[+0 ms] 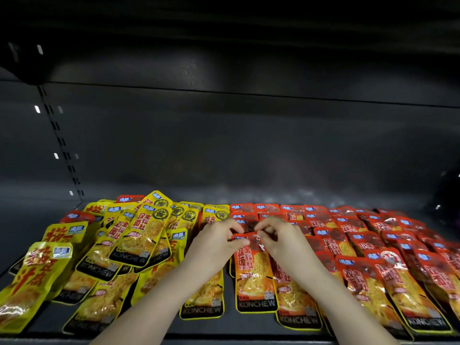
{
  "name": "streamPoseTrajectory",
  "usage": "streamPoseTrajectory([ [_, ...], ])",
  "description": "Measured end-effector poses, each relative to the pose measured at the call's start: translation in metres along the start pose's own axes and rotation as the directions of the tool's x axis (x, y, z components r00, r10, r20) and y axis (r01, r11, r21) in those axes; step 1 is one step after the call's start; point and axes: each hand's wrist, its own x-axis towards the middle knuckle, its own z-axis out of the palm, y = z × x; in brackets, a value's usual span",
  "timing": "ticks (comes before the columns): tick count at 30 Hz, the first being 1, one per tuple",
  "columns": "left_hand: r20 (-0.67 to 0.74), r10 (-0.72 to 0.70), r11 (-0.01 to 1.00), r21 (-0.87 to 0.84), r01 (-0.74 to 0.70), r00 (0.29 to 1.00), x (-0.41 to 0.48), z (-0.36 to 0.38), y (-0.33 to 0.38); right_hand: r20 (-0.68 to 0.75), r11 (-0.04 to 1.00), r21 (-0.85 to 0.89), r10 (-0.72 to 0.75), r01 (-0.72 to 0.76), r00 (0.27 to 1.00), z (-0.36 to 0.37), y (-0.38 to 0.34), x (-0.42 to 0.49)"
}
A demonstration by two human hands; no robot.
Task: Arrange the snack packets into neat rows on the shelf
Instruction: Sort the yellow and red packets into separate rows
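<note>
A red snack packet (254, 272) lies flat at the shelf's middle, its top edge pinched by both hands. My left hand (219, 241) holds the top left corner between thumb and fingers. My right hand (276, 236) pinches the top right corner. Left of it, yellow snack packets (139, 240) lie in a loose, overlapping heap, several tilted. To the right, red snack packets (368, 247) lie in overlapping rows that reach the right edge. One yellow packet (204, 300) lies straight under my left forearm.
The dark metal shelf (139, 331) has a front lip along the bottom. Its dark back panel (249, 145) rises behind the packets, with bare shelf floor between. A slotted upright (62, 143) stands at the left. Another shelf board hangs overhead.
</note>
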Motion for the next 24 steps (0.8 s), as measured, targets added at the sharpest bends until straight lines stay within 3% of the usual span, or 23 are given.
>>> streamPoseTrajectory([
  [5,-0.035,0.02,1.0,0.001,-0.02,0.999,0.0008,0.0003,-0.0007,-0.01,0.997,-0.073,0.002,-0.003,1.0,0.0021,0.0002,-0.002],
  [11,-0.104,0.007,0.999,-0.051,-0.013,0.995,0.0001,-0.0007,0.0016,-0.031,0.999,-0.03,0.023,-0.024,0.999,0.0015,0.0009,-0.0009],
  [24,-0.042,-0.015,1.0,-0.01,0.015,0.999,-0.0028,0.0023,0.0021,-0.099,0.98,-0.199,-0.036,0.016,0.994,0.0045,-0.0007,-0.0022],
])
